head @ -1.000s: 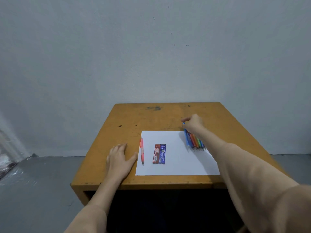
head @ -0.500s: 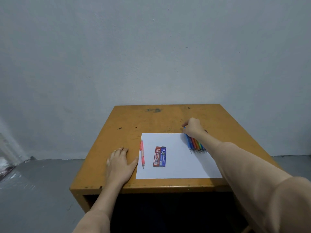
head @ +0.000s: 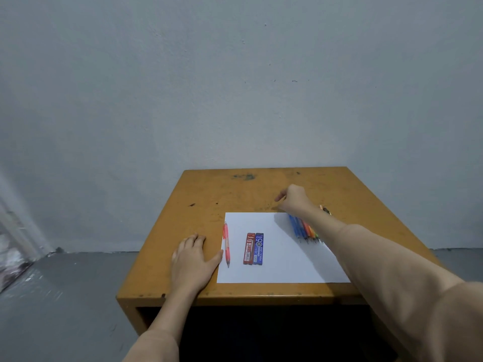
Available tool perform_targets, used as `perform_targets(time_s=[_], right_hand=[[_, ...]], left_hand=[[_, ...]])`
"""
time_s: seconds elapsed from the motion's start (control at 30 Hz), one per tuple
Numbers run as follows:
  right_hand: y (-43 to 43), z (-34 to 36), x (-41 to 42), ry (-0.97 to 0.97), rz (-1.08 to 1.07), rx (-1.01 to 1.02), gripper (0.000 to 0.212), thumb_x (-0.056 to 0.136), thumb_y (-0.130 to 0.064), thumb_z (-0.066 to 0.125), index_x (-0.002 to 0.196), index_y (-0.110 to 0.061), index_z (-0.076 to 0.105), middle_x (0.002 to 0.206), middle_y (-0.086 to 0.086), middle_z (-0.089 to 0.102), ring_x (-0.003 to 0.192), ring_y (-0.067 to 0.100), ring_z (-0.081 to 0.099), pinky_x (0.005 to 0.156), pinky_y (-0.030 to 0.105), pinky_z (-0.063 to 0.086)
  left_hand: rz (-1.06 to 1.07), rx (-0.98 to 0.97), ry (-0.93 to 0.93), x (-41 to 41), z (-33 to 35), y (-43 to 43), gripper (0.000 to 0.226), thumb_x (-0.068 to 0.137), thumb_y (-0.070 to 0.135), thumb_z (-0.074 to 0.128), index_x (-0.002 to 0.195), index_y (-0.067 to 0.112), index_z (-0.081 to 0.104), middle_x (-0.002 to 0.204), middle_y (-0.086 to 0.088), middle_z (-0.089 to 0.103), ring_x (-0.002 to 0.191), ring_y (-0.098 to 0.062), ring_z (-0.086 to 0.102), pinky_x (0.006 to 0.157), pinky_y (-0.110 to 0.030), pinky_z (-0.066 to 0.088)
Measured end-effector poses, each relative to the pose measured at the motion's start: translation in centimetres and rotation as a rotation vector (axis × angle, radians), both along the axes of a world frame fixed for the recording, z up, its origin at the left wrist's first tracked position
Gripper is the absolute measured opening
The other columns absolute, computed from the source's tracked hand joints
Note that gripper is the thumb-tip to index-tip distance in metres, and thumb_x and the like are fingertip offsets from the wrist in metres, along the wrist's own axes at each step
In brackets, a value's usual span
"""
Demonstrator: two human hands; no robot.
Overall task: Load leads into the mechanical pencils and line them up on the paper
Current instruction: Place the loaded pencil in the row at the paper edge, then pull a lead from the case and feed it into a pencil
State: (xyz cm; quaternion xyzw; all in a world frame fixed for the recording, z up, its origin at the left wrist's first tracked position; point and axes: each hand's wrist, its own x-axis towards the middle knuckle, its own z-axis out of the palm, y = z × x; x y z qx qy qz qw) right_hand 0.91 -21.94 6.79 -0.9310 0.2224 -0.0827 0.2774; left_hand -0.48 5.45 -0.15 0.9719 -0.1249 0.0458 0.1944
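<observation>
A white sheet of paper (head: 282, 267) lies on the wooden table (head: 235, 194). One pink mechanical pencil (head: 226, 244) lies along the sheet's left edge. Two lead cases, a red one (head: 249, 249) and a blue one (head: 258, 249), lie side by side mid-sheet. Several coloured pencils (head: 303, 229) are bunched at the sheet's right side, partly under my right forearm. My right hand (head: 294, 201) is curled over their far ends; whether it holds one is hidden. My left hand (head: 192, 262) rests flat on the table, its thumb beside the pink pencil.
Another pencil end (head: 325, 210) pokes out on the bare wood just right of my right wrist. The table stands against a grey wall (head: 235, 87), with grey floor (head: 65, 296) to the left. Dark open space lies under the table's front edge.
My right hand has shifted slightly at the far ends of the bunched pencils. The left hand stays flat in place. The view has tilted a little.
</observation>
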Motion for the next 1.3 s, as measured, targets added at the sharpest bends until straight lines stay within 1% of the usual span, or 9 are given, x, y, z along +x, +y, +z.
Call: perform_targets(time_s=[0.2,0.43,0.63,0.8,0.97,1.03,1.1,1.2,1.3], right_hand=[[4.1,1.9,0.3,-0.058,0.095,0.09,0.026,0.082,-0.001,0.054,0.092,-0.012,0.074,0.068,-0.001,0.058,0.069,0.014,0.054,0.048,0.014,0.038],[8.2,0.8,0.5,-0.036,0.19,0.223,0.017,0.088,-0.006,0.061,0.102,-0.008,0.07,0.093,0.006,0.065,0.074,0.015,0.058,0.05,0.015,0.042],[10.6,-1.3,0.8,0.043,0.292,0.149,0.038,0.083,-0.021,0.069,0.12,-0.012,0.064,0.111,0.01,0.065,0.09,0.018,0.057,0.067,0.023,0.04],[12.6,-2.8,1.0,0.093,0.326,0.086,0.051,0.082,-0.023,0.069,0.129,-0.011,0.057,0.112,0.013,0.066,0.104,0.024,0.061,0.075,0.026,0.044],[13.3,-3.1,1.4,0.056,0.247,0.051,0.033,0.08,-0.007,0.063,0.11,0.005,0.066,0.107,0.021,0.067,0.095,0.031,0.064,0.066,0.028,0.048],[13.5,-2.9,1.4,0.063,0.228,0.057,0.036,0.077,-0.008,0.068,0.11,0.006,0.066,0.109,0.021,0.067,0.096,0.032,0.065,0.072,0.034,0.054],[13.6,-2.7,1.4,0.073,0.214,0.063,0.041,0.076,-0.011,0.072,0.113,0.006,0.065,0.113,0.021,0.065,0.101,0.031,0.064,0.079,0.037,0.055],[13.5,-2.4,1.5,0.055,0.204,0.13,0.04,0.08,-0.014,0.071,0.117,0.0,0.065,0.117,0.017,0.065,0.098,0.027,0.064,0.071,0.028,0.05],[13.2,-2.0,1.4,0.022,0.191,0.268,0.042,0.084,-0.014,0.068,0.125,-0.013,0.061,0.097,0.009,0.063,0.081,0.019,0.058,0.066,0.025,0.044]], left_hand=[[0.007,0.0,-0.002,0.0,0.0,-0.1,0.072,0.087,0.067,0.042,0.145,0.026,0.035,0.153,0.006,0.03,0.14,-0.014,0.023,0.113,-0.036,0.02],[0.009,0.0,-0.017,-0.1,0.0,0.0,0.069,0.087,0.064,0.043,0.144,0.025,0.037,0.152,0.005,0.031,0.14,-0.014,0.023,0.113,-0.036,0.019],[-0.003,-0.019,-0.025,-0.2,0.2,0.0,0.065,0.089,0.061,0.043,0.143,0.025,0.039,0.151,0.006,0.032,0.139,-0.013,0.024,0.112,-0.035,0.019],[-0.009,-0.031,-0.025,-0.1,0.1,0.1,0.062,0.089,0.059,0.043,0.142,0.025,0.04,0.151,0.006,0.033,0.139,-0.013,0.024,0.112,-0.034,0.019],[-0.011,-0.04,-0.027,-0.1,0.0,0.2,0.063,0.089,0.06,0.044,0.142,0.026,0.04,0.151,0.007,0.033,0.138,-0.013,0.024,0.112,-0.033,0.019],[-0.009,-0.039,-0.034,-0.1,0.0,0.2,0.063,0.089,0.059,0.044,0.142,0.025,0.04,0.15,0.007,0.034,0.138,-0.013,0.024,0.112,-0.033,0.018],[-0.008,-0.039,-0.038,-0.1,0.0,0.1,0.063,0.089,0.059,0.044,0.142,0.025,0.041,0.15,0.006,0.034,0.138,-0.013,0.025,0.112,-0.033,0.019],[-0.004,-0.028,-0.047,0.0,-0.1,0.1,0.063,0.088,0.059,0.045,0.141,0.026,0.042,0.15,0.006,0.035,0.138,-0.013,0.025,0.111,-0.033,0.02],[-0.005,-0.031,-0.05,0.0,-0.3,0.2,0.062,0.088,0.059,0.045,0.14,0.026,0.043,0.149,0.006,0.036,0.137,-0.012,0.026,0.111,-0.033,0.02]])
